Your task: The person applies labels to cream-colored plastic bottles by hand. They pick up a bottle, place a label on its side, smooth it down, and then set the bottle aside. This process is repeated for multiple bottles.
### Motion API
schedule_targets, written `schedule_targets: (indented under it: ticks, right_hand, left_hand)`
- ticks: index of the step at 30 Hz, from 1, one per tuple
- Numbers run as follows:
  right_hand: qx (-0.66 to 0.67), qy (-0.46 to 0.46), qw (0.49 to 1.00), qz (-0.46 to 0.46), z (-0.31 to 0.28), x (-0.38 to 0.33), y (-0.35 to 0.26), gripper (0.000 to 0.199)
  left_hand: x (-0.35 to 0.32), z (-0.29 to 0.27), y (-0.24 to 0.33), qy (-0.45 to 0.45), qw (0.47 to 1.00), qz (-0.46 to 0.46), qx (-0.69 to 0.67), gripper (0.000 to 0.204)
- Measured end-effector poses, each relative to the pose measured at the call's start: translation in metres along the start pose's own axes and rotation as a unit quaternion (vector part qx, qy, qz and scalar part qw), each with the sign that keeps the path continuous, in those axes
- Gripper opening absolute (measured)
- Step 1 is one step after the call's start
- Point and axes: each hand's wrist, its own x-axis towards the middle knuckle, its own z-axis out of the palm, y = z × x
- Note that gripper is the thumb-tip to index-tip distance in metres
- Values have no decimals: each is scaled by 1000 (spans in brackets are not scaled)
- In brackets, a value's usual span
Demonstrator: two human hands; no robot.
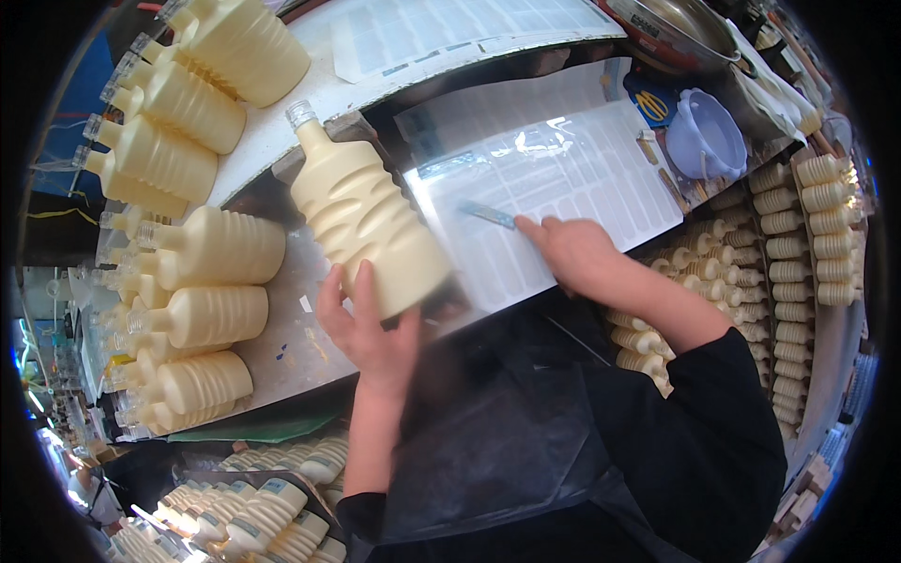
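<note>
My left hand [368,328] grips a cream plastic bottle [361,216] near its base, fingers against its lower side. The bottle has a wavy ribbed body and a clear threaded neck, which points to the far left. To the right of it, on the bench, lies a sheet of clear and white labels [535,178] with a shiny surface. Over this sheet, my right hand [572,251] pinches one end of a narrow light-blue strip [488,214]. Whether the strip is a label or a flat tool I cannot make out.
Several more cream bottles [211,249] lie stacked along the left. A second label sheet [469,28] covers the white shelf at the back. At the back right stand a lilac bucket [704,136] and a metal basin [685,28]. Bottles with labels [253,516] fill the lower left; others [788,253] crowd the right.
</note>
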Motion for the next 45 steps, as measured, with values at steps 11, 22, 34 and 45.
schedule_targets:
  ticks: [11,22,34,45]
  right_hand:
    - [11,57,997,-41,26,-7,-12,59]
    - [-21,199,970,-141,70,-48,-10,43]
    - [709,-15,705,3,-37,-35,-67,36]
    - [636,48,760,-127,-66,31,-84,39]
  left_hand:
    - [6,-8,7,-4,1000,10,8,73]
    - [5,-18,31,36,994,104,-21,36]
    - [36,1,77,-23,993,115,35,28]
    - [67,-28,51,4,949,-145,-279,14]
